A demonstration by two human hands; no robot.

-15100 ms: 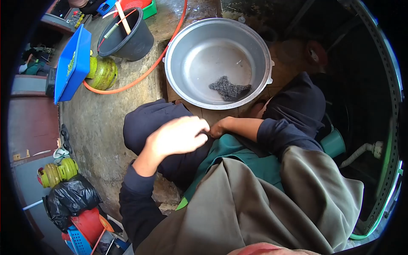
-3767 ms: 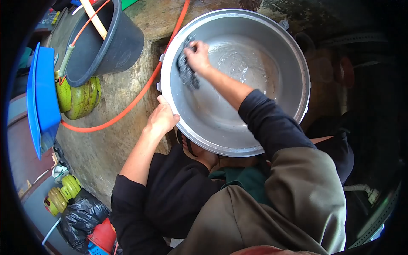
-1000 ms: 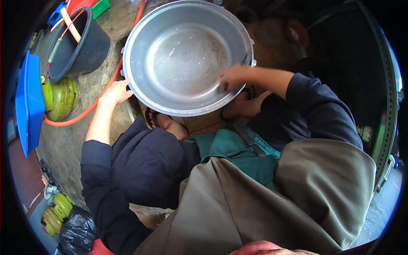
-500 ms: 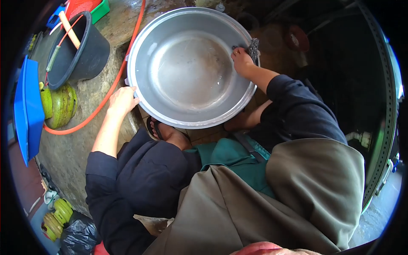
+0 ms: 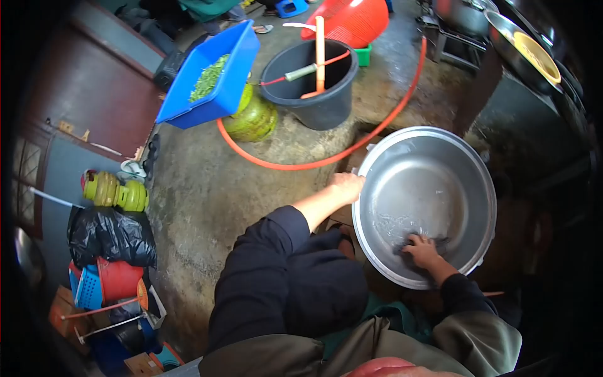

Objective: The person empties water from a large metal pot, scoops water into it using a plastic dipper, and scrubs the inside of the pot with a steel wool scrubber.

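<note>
A large round aluminium pot (image 5: 417,195) stands tilted toward me at my knees, its inside wet and shiny. My left hand (image 5: 347,187) is closed on the left side of its rim, by a small handle. Inside the pot, my right hand (image 5: 424,252) presses a dark grey scouring pad (image 5: 442,242) against the near part of the bottom. The fingers partly cover the pad. Wet streaks and some suds show just beyond that hand.
An orange hose (image 5: 301,167) curves over the wet concrete floor. Beyond it are a black bucket (image 5: 323,110), green gas cylinder (image 5: 256,119), blue tub (image 5: 235,53) with chopped greens, and red basket (image 5: 361,22). A black bag (image 5: 113,232) lies left. Pans (image 5: 512,47) stand back right.
My view has swung left, so the pot appears farther right. My right hand has moved with the pad from the right rim down into the pot. My left hand still holds the left rim.
</note>
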